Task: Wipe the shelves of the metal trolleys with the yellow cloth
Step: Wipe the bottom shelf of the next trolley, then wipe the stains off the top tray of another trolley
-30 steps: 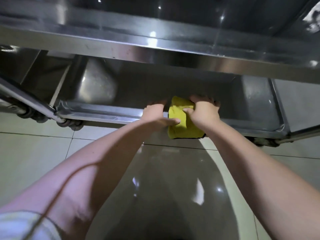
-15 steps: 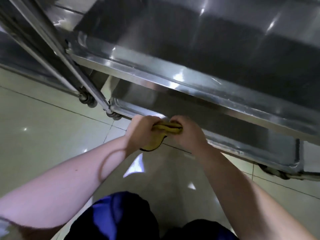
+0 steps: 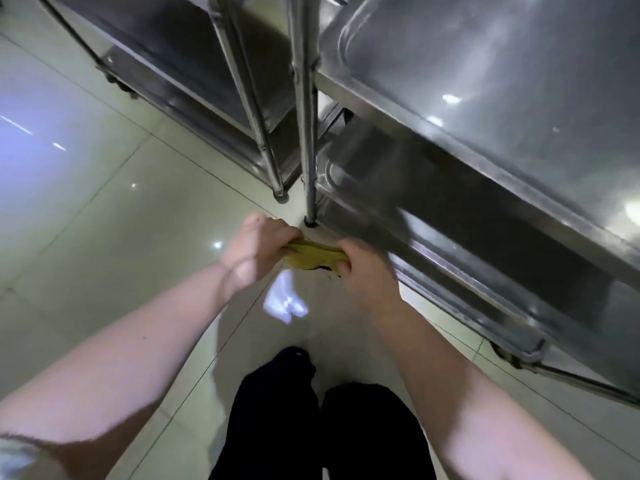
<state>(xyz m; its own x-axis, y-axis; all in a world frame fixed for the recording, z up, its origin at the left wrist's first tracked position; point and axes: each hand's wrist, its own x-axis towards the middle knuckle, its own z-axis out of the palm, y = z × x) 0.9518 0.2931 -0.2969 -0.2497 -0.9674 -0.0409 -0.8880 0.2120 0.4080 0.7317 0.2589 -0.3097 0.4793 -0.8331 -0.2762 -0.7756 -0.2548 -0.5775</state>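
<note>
Both hands are out in front of the person and gripping the same thing. The left hand (image 3: 258,249) has its fingers curled round one end of the yellow cloth (image 3: 311,256), and the right hand (image 3: 363,268) pinches the other end. The cloth is bunched into a short, crumpled band stretched between them. It hangs in the air over the tiled floor (image 3: 104,209) and touches no shelf. Just beyond the hands, a little past the cloth, an upright metal post (image 3: 307,140) comes down to a small foot on the floor. This post is the near corner of the trolley (image 3: 502,109) that runs off to the right of the right hand. The trolley's bottom shelf (image 3: 460,268) has a rim passing just beside the right hand's knuckles, and whether they touch cannot be told. A wider shelf lies above it and farther right, shiny with spots of reflected light. Beyond the left hand and off to its left stands a second trolley (image 3: 194,67), close beside the first, its own slanted post (image 3: 256,126) ending near the first one's foot. Below the hands, between the two forearms, are the person's legs in dark trousers (image 3: 311,417). A bright patch of reflected light lies on the tiles just under the cloth. The frame is somewhat blurred.
</note>
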